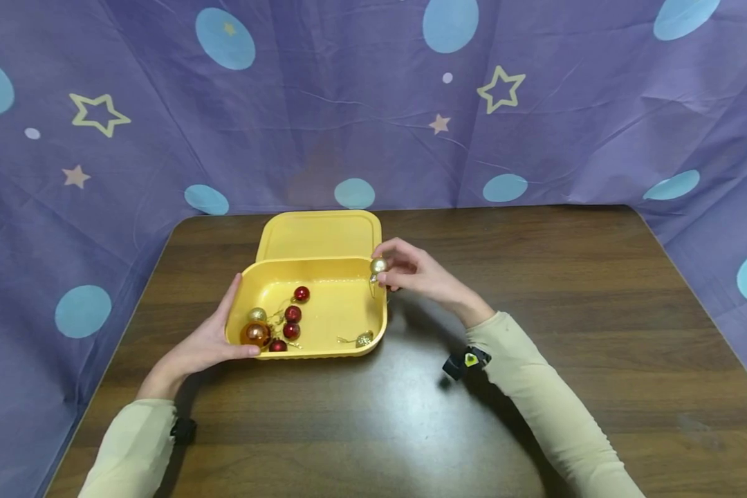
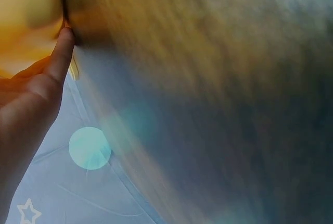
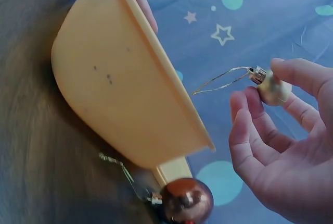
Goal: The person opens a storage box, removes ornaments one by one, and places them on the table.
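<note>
My left hand (image 1: 202, 346) holds the left end of a yellow plastic box (image 1: 333, 311), fingers along its side wall and thumb at the front rim. Over the box's right rim, my right hand (image 1: 413, 270) pinches a small gold bauble (image 1: 378, 265) between thumb and fingertips. Its string loop hangs down, showing clearly beside the bauble (image 3: 274, 89) in the right wrist view. Inside the box, several red baubles (image 1: 292, 314), a larger orange bauble (image 1: 255, 333) and a gold one (image 1: 257, 315) cluster at the left. Another gold bauble (image 1: 364, 339) lies in the front right corner.
Behind the box lies its yellow lid (image 1: 320, 234). A shiny copper bauble (image 3: 187, 200) with a string sits outside the box in the right wrist view. Everything rests on a dark wooden table (image 1: 535, 277), with a purple patterned curtain (image 1: 361, 124) at its back.
</note>
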A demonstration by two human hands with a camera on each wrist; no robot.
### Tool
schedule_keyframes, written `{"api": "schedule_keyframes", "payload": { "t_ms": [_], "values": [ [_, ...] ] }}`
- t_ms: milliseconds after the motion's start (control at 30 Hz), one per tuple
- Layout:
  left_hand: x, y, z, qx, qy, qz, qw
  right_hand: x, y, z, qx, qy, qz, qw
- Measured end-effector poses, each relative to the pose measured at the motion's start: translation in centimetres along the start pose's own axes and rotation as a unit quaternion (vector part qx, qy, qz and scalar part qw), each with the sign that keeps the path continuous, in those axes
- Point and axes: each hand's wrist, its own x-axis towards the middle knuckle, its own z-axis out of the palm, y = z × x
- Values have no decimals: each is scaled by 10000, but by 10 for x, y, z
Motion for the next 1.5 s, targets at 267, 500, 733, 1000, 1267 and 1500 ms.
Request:
{"api": "schedule_keyframes", "payload": {
  "t_ms": [267,500,733,1000,1267,1500],
  "values": [
    [1,0,0,68,18,-56,10000,-8,8,-18,-361,365,143,9986],
    [1,0,0,53,30,-4,10000,-18,18,-28,-993,629,127,9930],
    [1,1,0,-55,20,32,10000,-29,28,-37,-1252,893,444,9871],
    [1,0,0,16,26,1,10000,-38,40,-46,-1727,1247,800,9738],
    [1,-3,-1,74,48,-46,10000,-41,34,-47,-2112,1432,1169,9598],
    [1,-6,-1,54,50,-28,10000,-38,47,-55,-2395,1446,1606,9465]
  ]
}}
